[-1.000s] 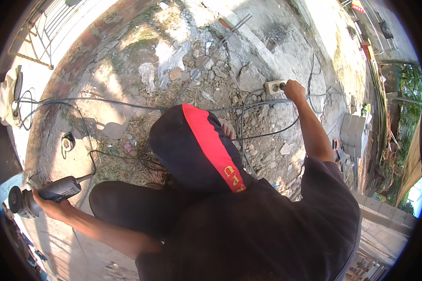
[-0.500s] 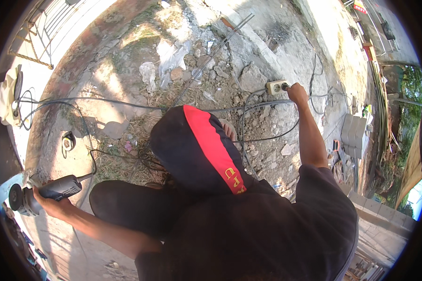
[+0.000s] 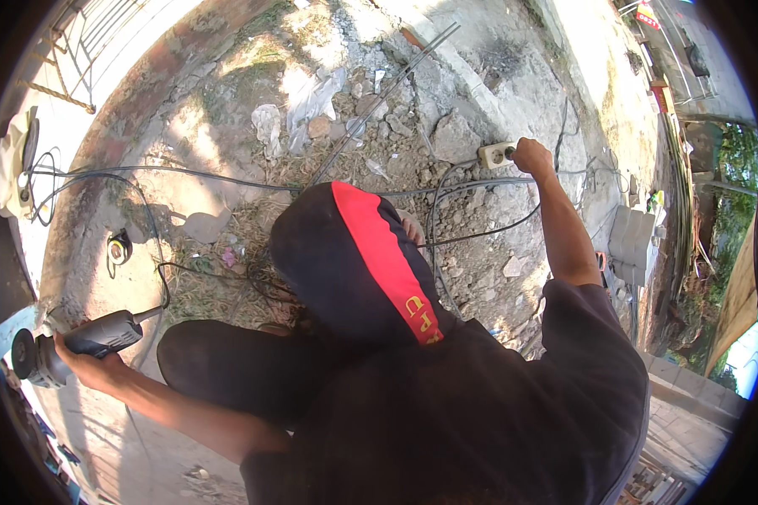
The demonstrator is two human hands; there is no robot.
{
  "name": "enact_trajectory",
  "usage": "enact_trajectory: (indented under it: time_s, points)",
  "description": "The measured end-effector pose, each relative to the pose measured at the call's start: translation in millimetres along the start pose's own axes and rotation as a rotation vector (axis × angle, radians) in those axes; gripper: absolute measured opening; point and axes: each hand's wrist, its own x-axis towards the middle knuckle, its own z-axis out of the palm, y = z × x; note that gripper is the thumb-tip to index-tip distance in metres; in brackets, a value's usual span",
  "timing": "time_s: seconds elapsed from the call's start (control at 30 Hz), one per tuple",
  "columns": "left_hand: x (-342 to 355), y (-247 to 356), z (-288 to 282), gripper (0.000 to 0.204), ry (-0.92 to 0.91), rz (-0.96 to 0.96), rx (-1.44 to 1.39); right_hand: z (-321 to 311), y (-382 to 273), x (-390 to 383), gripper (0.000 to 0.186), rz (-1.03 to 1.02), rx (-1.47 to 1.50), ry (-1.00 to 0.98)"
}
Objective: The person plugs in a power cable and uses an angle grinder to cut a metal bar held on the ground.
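A: Grips?
B: Left hand [image 3: 97, 369] was wrapped round the angle grinder [image 3: 105, 334], left of the bent knee [image 3: 185, 358]. Right hand [image 3: 534, 157] held a dark plug [image 3: 510, 153] at the socket block [image 3: 491, 156]; seating, couldn't tell.
A: Grinder's long axis?
B: Ran near crosswise. Disc [image 3: 24, 353] end pointed left, cord [image 3: 163, 282] end right, slightly up-frame.

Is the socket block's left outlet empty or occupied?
Empty: the left outlet shows its bare recess; a black plug meets the other.

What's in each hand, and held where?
Left hand: angle grinder, by the body near its head. Right hand: apparently a dark plug at the socket block; exact grip hidden.
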Motion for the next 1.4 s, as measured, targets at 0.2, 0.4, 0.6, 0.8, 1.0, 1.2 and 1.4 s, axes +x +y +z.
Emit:
enact_trajectory:
  time_s: [0.2,0.4,0.6,0.8,1.0,1.2,1.4]
  points:
    - [5.7,-3.0,-5.6,0.045,-0.019,0.017,-0.036,4.2,-0.2,3.7,0.031,-0.016,-0.062,0.010]
    - [15.7,-5.0,-12.5,0.048,-0.023,-0.021,-0.004,2.5,8.5,10.9,0.031,-0.013,-0.102,-0.029]
    - [27.4,-11.5,-14.4,0.047,-0.046,-0.040,-0.004,15.3,31.1,34.9,0.034,0.012,-0.013,-0.080]
    - [20.5,-10.1,-8.6,0.043,-0.027,-0.027,-0.007,-9.1,-4.3,13.0,0.033,0.013,-0.044,-0.072]
    - [14.6,-6.9,-5.4,0.043,-0.052,-0.032,-0.008,-1.0,-1.6,0.4,0.030,0.073,-0.070,-0.020]
    - [14.6,-3.6,-13.4,0.042,-0.015,-0.042,0.012,-2.8,2.9,2.3,0.041,0.071,0.005,-0.017]
    - [16.9,-7.7,-12.1,0.042,-0.046,-0.033,-0.022,-2.4,-7.2,-5.1,0.030,0.030,-0.055,0.037]
